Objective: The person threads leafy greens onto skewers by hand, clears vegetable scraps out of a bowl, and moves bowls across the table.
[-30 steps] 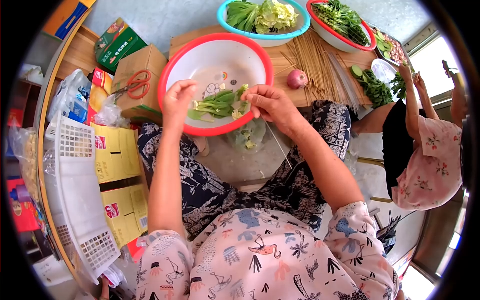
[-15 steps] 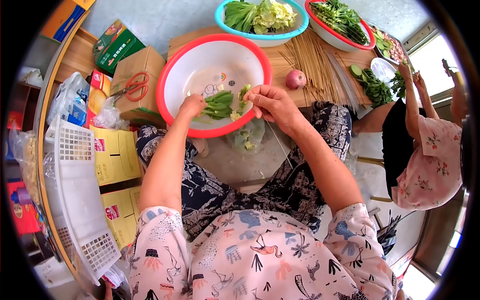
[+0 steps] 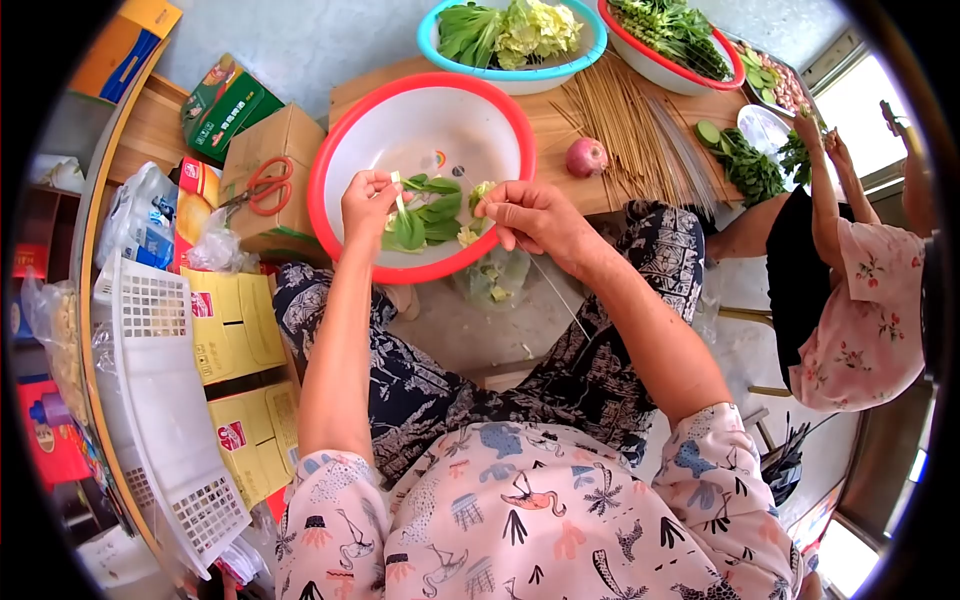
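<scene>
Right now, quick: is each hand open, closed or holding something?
Left hand: closed, pinching a leafy green by its pale stalk.
Right hand: closed on a thin skewer, leafy bits at its fingertips.

On the left, a green carton (image 3: 228, 110) is sitting behind a brown cardboard box (image 3: 275, 150), where scissors (image 3: 270, 188) with orange handles are lying. Nearer the viewer, two yellow cartons (image 3: 235, 325) are sitting beside a long white plastic basket (image 3: 150, 385) with grid-patterned ends. A crumpled clear bag (image 3: 215, 245) is resting near the scissors. At far right, another person (image 3: 865, 315) is wearing a pink floral top, and a window (image 3: 862, 115) is letting in bright light.
</scene>
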Tool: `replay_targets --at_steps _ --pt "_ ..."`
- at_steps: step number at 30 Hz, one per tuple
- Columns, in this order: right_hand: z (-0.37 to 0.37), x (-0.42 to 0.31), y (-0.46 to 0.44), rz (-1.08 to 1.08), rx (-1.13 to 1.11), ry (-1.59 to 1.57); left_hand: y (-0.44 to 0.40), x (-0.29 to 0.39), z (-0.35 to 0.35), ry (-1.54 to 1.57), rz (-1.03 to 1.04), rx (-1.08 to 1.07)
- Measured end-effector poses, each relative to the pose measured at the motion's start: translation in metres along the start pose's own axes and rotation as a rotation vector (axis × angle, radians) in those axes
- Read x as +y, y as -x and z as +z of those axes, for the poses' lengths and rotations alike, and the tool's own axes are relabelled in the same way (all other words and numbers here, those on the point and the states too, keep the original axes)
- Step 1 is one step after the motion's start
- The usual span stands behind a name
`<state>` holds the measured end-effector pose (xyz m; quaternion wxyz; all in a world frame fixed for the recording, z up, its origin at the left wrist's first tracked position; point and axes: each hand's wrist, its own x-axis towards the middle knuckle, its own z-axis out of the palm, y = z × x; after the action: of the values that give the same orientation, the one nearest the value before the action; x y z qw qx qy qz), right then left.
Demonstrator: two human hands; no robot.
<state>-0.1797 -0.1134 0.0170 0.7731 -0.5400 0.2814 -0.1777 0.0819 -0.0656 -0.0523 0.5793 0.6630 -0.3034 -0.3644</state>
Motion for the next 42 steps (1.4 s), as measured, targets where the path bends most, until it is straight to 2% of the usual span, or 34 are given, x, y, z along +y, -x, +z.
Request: replay_targets --at_steps 6,13,18,37,42 --pt "0.01 0.005 0.002 0.03 -0.07 0.044 0.031 0.021 0.018 0.27 0.04 0.021" --pt "0.017 0.006 0.006 0.071 -0.096 0.073 0.053 0.029 0.032 0.27 0.118 0.013" --pt "0.015 0.008 0.005 0.066 -0.11 0.066 0.055 0.031 0.035 0.241 0.18 0.109" --pt "0.016 0.008 0.006 0.079 -0.105 0.087 0.057 0.032 0.037 0.186 0.267 0.115" --pt "0.017 0.009 0.006 0.089 -0.103 0.073 0.059 0.029 0.041 0.097 0.372 0.153"
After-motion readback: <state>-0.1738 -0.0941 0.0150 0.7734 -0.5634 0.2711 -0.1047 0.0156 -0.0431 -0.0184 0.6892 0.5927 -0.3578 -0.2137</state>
